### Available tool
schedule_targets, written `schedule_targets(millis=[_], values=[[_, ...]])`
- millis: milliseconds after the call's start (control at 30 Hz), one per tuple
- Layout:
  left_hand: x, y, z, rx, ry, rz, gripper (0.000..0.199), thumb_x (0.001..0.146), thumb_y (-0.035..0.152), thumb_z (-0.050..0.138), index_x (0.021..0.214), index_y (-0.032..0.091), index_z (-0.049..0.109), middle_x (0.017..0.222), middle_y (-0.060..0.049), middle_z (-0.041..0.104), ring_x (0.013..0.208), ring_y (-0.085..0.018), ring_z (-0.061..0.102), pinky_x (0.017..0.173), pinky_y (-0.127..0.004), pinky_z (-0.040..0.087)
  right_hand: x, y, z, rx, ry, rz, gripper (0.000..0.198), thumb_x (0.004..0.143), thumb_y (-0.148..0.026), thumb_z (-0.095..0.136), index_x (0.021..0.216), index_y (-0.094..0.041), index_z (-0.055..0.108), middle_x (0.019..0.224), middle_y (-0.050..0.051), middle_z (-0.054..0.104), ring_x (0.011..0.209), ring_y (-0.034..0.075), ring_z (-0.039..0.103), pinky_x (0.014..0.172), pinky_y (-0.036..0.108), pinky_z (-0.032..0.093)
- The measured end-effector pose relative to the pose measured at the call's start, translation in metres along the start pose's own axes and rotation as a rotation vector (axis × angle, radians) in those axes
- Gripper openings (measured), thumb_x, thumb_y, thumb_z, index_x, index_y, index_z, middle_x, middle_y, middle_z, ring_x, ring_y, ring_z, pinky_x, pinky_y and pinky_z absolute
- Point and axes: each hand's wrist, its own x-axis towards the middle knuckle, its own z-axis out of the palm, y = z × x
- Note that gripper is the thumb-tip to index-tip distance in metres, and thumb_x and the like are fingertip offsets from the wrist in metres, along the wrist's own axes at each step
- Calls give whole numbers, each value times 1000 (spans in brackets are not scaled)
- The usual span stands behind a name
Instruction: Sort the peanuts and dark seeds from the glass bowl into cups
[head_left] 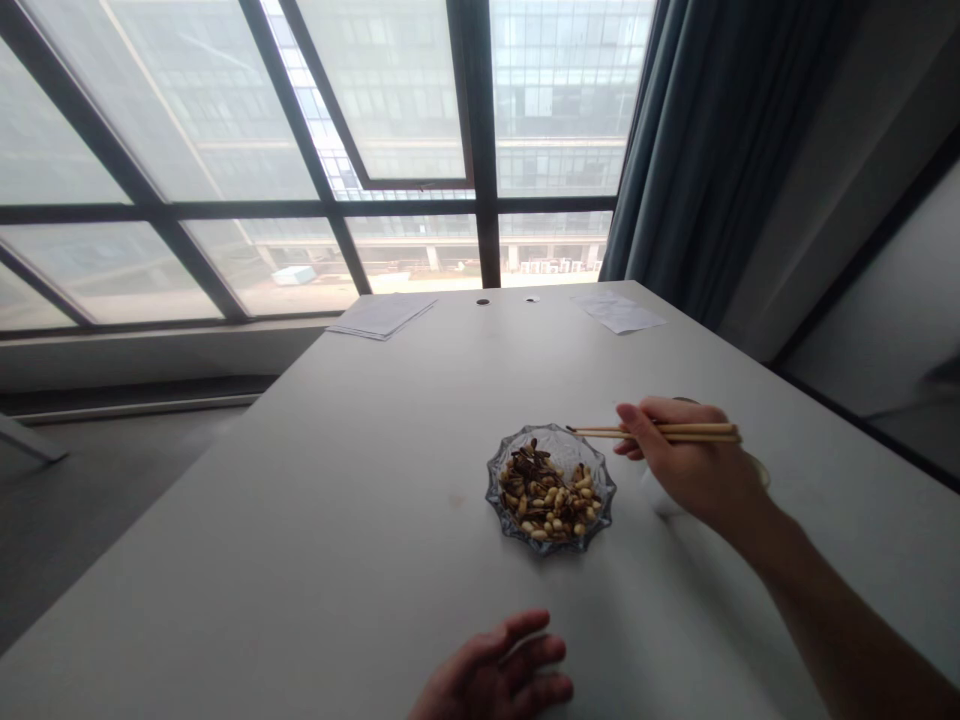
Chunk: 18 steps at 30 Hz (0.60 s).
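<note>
The desk (pixel 337 480) runs long toward the window (pixel 555 100), its left edge slanting inward to the far end and its right edge doing the same beside the curtain (pixel 697 120). The widest room for moving lies left of the glass bowl (pixel 559 448); on the right, the right hand (pixel 684 465) and a partly hidden white container (pixel 658 492) take up space.

Counted: one bowl, right of centre, holding a mix of pale nuts and dark seeds (pixel 551 500) — too many to count; two chopsticks (pixel 694 433), gripped in the right hand, tips at the bowl's far right rim; two lots of paper, far left (pixel 386 316) and far right (pixel 619 311). The left hand (pixel 510 665) — fingers loosely spread, holding nothing — is at the near side.
</note>
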Motion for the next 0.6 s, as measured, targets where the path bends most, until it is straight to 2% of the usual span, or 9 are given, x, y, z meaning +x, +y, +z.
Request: schedule_targets(millis=[133, 267, 433, 600], values=[[0, 1, 1, 2, 16, -1, 33, 85, 32, 62, 114, 23, 73, 114, -2, 78, 109, -21, 66, 104, -34, 35, 5, 1, -31, -91, 186, -11, 36, 96, -49, 58, 75, -23, 70, 70, 5, 75, 64, 22, 73, 61, 31, 55], [1, 2, 2, 3, 9, -4, 33, 83, 33, 64, 114, 23, 73, 112, -2, 78, 106, -21, 67, 103, -33, 35, 10, 10, -46, -240, 295, -18, 37, 96, -48, 58, 73, -21, 70, 66, 5, 74, 62, 22, 72, 61, 33, 52], [1, 2, 3, -1, 3, -6, 34, 80, 34, 68, 112, 23, 74, 111, 0, 79, 106, -20, 68, 103, -32, 37, 13, 19, -46, -266, 187, 52, 37, 94, -48, 60, 67, -23, 65, 63, 3, 72, 62, 22, 71, 60, 32, 48], [2, 2, 5, -5, 12, 0, 35, 79, 35, 70, 112, 23, 75, 111, 0, 79, 105, -20, 68, 102, -31, 37, 11, 11, -38, -136, 115, 83, 35, 93, -49, 60, 71, -23, 67, 63, 2, 73, 61, 21, 72, 57, 30, 50]])
